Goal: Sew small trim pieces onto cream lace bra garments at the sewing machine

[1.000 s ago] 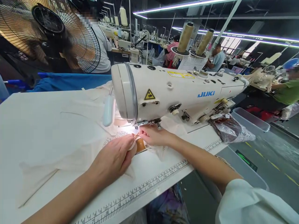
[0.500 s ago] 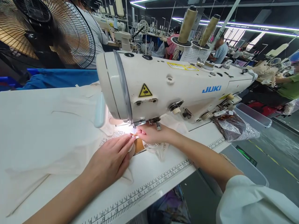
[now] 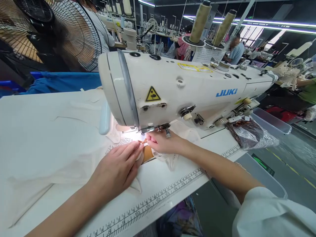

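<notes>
Under the needle area of a white sewing machine (image 3: 160,89), both hands meet over cream lace-edged fabric (image 3: 74,168). Between their fingertips is a small orange-brown ribbon bow (image 3: 143,142). My left hand (image 3: 117,164) lies over the fabric, its fingers pressed together and their tips at the bow's left end. From the other side my right hand (image 3: 161,141) pinches the bow's right end, thumb against curled fingers. Part of the right hand is behind the presser-foot parts. The fabric spreads left across the table and also shows below the right hand.
A light-blue rounded object (image 3: 105,118) stands left of the machine head. At the right are a plastic bag of brown items (image 3: 249,133) and a clear bin (image 3: 271,120). A ruler strip (image 3: 158,197) runs along the table's front edge. A fan (image 3: 71,33) and other people are behind.
The camera view has shifted slightly. Both hands stay almost in place at the bow, and a little more of it shows between the fingertips.
</notes>
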Tool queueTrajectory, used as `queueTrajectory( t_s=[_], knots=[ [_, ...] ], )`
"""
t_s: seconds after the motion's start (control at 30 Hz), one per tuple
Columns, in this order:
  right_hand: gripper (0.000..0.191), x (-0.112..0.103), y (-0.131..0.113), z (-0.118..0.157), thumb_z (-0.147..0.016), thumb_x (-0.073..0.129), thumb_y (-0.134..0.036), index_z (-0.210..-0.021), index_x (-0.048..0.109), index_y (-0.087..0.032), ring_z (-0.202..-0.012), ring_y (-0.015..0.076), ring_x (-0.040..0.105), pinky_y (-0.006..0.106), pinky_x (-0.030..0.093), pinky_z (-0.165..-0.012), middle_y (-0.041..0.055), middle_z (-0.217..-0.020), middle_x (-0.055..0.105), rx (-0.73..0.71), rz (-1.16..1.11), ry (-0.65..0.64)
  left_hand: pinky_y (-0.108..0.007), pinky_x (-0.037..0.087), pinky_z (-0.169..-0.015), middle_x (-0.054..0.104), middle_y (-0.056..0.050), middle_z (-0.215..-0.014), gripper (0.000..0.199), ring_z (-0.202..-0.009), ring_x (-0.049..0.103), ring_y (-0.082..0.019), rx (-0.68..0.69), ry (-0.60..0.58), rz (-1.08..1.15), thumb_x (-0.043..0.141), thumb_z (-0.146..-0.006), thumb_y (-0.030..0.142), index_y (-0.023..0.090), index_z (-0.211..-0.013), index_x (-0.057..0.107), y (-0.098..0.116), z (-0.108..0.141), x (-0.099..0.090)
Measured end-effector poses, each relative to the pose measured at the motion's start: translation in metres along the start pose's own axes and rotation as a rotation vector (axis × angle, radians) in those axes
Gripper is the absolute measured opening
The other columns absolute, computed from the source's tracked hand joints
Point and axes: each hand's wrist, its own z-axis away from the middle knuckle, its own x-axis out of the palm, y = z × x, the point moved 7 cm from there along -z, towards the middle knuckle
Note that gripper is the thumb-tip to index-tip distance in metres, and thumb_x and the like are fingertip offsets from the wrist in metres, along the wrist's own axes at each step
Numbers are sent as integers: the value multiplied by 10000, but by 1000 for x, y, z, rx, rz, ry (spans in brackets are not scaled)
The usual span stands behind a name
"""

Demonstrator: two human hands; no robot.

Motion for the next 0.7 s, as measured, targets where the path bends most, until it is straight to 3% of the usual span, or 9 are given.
queueTrajectory(
  t_s=[0.07,0.17,0.3,0.7],
  knots=[
    [182,-2,-5,12,-971,402,-228,-940,579,-197,-796,187,504,319,345,-652,70,-891,607,-4,77,48,-409,555,-855,684,-161,-1246,380,-1077,662,-281,10,1,-26,401,-988,215,94,-1285,606,1,-1,-1],
    [265,-3,-20,31,-1014,367,-212,-1146,591,-164,-865,207,543,324,363,-633,116,-1033,637,-166,280,134,-405,556,-835,696,-155,-1221,376,-1055,665,-273,22,-3,-62,379,-988,205,87,-1271,596,2,-3,-1],
    [297,-1,-28,47,-1029,350,-158,-1206,589,-149,-808,180,544,329,400,-669,67,-940,642,-352,449,223,-393,555,-831,701,-134,-1210,381,-1037,665,-257,6,-9,-54,366,-979,204,118,-1271,596,1,-4,-1],
    [311,1,-29,46,-1058,363,-241,-1216,592,-103,-854,185,554,341,424,-708,98,-1041,648,-375,529,213,-402,521,-889,674,-166,-1243,390,-1065,643,-275,5,-10,-22,414,-962,182,66,-1277,614,1,-2,-1]
  ],
)
